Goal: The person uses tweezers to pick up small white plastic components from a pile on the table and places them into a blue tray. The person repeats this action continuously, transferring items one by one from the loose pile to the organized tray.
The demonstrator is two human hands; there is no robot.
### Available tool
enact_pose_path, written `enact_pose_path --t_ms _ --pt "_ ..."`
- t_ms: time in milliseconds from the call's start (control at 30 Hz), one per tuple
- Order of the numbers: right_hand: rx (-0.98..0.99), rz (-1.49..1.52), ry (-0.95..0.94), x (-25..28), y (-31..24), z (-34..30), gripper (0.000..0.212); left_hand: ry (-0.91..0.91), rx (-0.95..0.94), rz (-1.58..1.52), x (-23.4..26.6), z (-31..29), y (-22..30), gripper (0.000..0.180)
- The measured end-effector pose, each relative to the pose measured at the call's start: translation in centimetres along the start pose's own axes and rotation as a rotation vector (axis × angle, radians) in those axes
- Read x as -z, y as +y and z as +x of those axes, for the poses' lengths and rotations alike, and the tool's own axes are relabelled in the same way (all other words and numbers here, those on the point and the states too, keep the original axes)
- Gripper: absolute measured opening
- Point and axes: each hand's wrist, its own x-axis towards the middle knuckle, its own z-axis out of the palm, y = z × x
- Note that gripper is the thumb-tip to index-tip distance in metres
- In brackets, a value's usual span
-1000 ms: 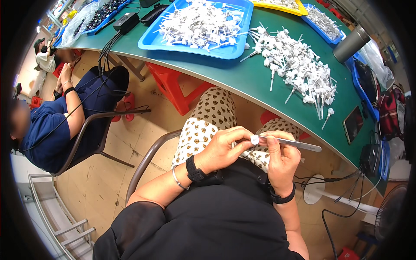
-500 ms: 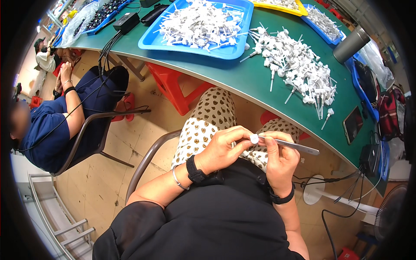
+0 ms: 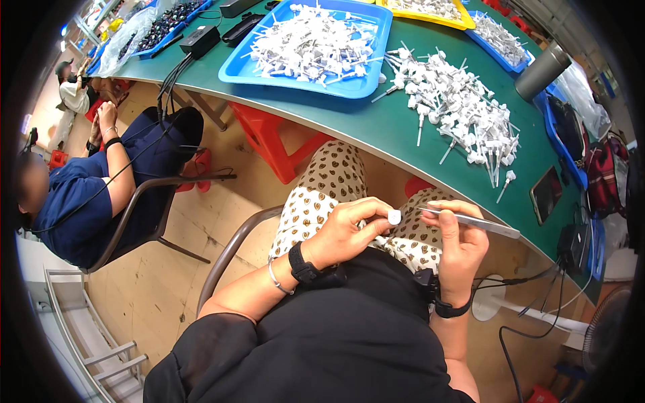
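Above my lap, my left hand [image 3: 353,228] pinches a small white plastic part [image 3: 394,217] between thumb and fingertips. Its broad white end shows; the rest is hidden by the fingers. To its right, my right hand [image 3: 462,238] is closed around metal tweezers [image 3: 487,224]. Their tip points left toward the white part, with a small gap between the two. On the green table [image 3: 396,144] ahead lies a loose pile of similar white parts with thin stems [image 3: 457,111]. One single part [image 3: 506,186] lies at the pile's near edge.
A blue tray [image 3: 235,70] heaped with white parts stands left of the pile. Behind are a yellow tray [image 3: 465,19] and another blue tray. A grey cylinder [image 3: 543,70] and a phone [image 3: 546,195] lie at the right. A seated person [image 3: 74,208] is at the left.
My right hand has moved right with the tweezers, so their tip has come away from the white part. My left hand keeps its pinch, almost in the same place.
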Motion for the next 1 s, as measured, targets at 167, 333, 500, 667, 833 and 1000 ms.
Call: enact_pose_path --t_ms 167,333,500,667,833,1000 --pt "-0.01 0.066 0.044 0.5 -0.1 0.3 0.015 0.044 -0.073 0.037 0.6 0.9 1.0 0.014" --pt "0.031 0.051 0.054 0.9 -0.4 0.2 0.014 0.342 -0.438 0.345 6.2 7.6 5.8 0.01" --pt "0.047 0.068 0.047 0.8 -0.6 0.3 0.014 0.641 -0.443 1.12 14.7 15.4 6.4 0.044" --pt "0.045 0.07 0.066 1.1 -0.4 0.1 0.014 0.279 -0.344 0.857 7.5 15.6 6.2 0.027" --pt "0.051 0.067 0.062 0.9 -0.7 0.0 0.013 0.118 -0.298 0.959 2.0 15.3 3.3 0.02" --pt "0.077 0.038 0.05 1.0 -0.4 0.1 0.012 0.126 -0.26 1.118 1.3 16.2 2.4 0.019"
